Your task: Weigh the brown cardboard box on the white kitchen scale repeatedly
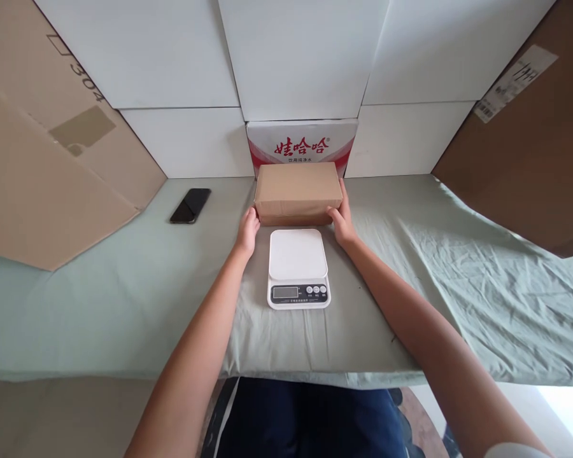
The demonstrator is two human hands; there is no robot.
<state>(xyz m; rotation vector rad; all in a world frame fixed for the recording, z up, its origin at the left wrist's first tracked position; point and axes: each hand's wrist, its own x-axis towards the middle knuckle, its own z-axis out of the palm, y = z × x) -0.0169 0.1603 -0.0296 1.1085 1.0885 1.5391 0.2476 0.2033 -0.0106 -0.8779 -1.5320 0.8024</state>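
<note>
Where both hands press, a flat-sided cardboard box [298,192].

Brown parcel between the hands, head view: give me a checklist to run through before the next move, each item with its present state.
1. Left hand on the brown parcel's left end: ok, touching.
2. Right hand on the parcel's right end: ok, fingers along the side.
3. Parcel lifted off the green cloth: not ok, it rests on the cloth.
4. Kitchen scale platform bare: ok, nothing on it.
5. Scale display reading: cannot tell, too small.
6. Black phone apart from the parcel: ok, off to the left.
</note>
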